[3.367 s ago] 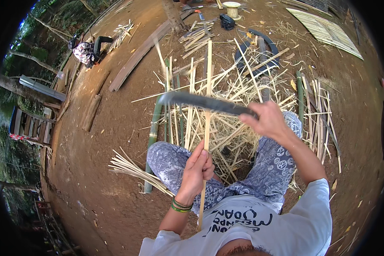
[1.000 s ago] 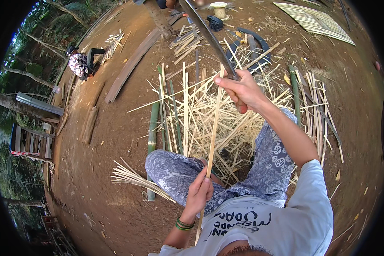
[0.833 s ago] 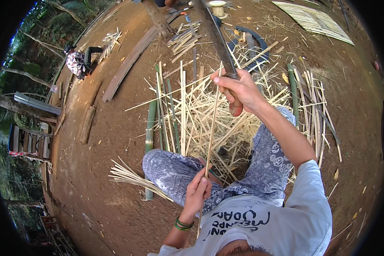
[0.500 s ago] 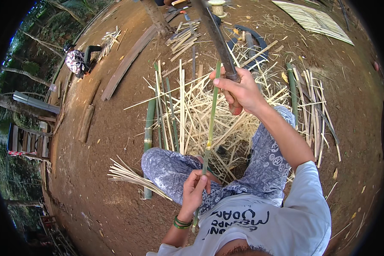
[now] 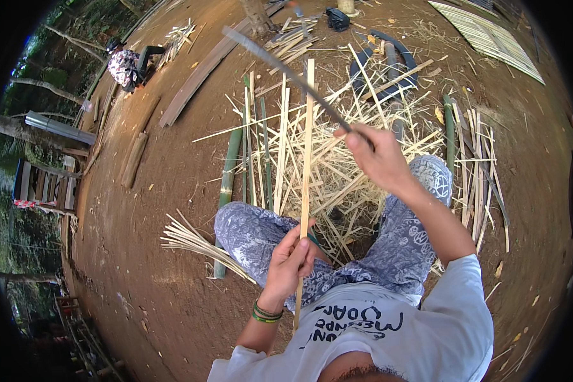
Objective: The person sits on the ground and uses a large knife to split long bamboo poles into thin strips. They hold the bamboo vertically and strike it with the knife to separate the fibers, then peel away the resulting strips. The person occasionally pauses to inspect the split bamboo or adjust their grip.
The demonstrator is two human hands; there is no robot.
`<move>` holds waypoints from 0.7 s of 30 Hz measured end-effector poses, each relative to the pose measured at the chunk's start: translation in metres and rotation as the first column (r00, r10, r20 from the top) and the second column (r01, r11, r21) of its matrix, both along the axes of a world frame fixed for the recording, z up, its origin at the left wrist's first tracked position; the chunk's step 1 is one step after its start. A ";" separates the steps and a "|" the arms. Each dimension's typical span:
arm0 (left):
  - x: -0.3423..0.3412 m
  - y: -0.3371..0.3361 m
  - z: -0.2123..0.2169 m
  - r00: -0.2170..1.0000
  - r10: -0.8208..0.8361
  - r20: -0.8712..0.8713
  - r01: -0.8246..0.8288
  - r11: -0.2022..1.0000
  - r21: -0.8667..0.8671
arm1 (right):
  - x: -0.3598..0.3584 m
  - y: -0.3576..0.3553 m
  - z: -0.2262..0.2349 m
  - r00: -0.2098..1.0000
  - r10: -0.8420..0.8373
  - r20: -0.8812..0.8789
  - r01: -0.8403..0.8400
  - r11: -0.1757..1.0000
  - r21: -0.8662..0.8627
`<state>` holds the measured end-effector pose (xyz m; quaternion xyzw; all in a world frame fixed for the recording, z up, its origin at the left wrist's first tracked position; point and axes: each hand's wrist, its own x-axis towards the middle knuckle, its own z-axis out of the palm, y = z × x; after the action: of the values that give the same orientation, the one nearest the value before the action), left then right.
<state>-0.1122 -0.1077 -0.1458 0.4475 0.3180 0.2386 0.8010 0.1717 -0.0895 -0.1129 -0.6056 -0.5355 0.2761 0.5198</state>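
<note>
**Bamboo strip held upright, long blade raised above it**

The bare earth ground (image 5: 140, 210) carries everything here. Across its middle, in front of the seated person's knees, spreads a wide heap of split bamboo (image 5: 337, 165), pale slats and shavings lying criss-cross. A woven bamboo mat (image 5: 490, 38) lies at the far right edge of the ground. Weathered planks (image 5: 191, 83) run along the far left, and beyond them another person (image 5: 124, 63) sits near the ground's far left edge. A green bamboo pole (image 5: 226, 184) lies along the left of the heap, and a bundle of thin slivers (image 5: 191, 240) fans out by the left knee.

The step in hand looks like splitting or trimming one slat. The left hand (image 5: 290, 261) is clenched round the lower part of a long bamboo strip (image 5: 307, 146), which stands nearly upright between the knees, its top reaching over the heap. The right hand (image 5: 379, 159) is closed round the handle of a long blade (image 5: 280, 67), lifted and slanting away toward the far left, clear of the strip.

The next move, as I judge it, calls for bringing the edge down true on the strip's top end while the left hand keeps it steady and stays well below the cut.

No packages or signs show on the ground; the only lettering is dark print on the person's white shirt (image 5: 388, 331).
</note>
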 end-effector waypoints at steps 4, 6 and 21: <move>0.018 0.010 0.011 0.997 0.031 0.073 -0.025 0.997 -0.080 | -0.035 -0.030 -0.023 0.941 0.100 0.324 -0.124 0.991 0.053; 0.024 0.016 0.010 0.996 0.034 0.077 -0.025 0.994 -0.104 | -0.049 -0.038 -0.033 0.903 0.090 0.420 -0.161 0.978 0.135; 0.030 0.010 0.011 0.999 -0.001 0.041 0.004 0.996 -0.089 | -0.039 -0.032 -0.022 0.766 0.024 0.643 -0.090 0.994 0.070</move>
<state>-0.0821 -0.0973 -0.1343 0.4070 0.3114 0.2322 0.8267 0.1330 -0.1211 -0.1354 -0.6211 -0.7114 0.0427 0.3261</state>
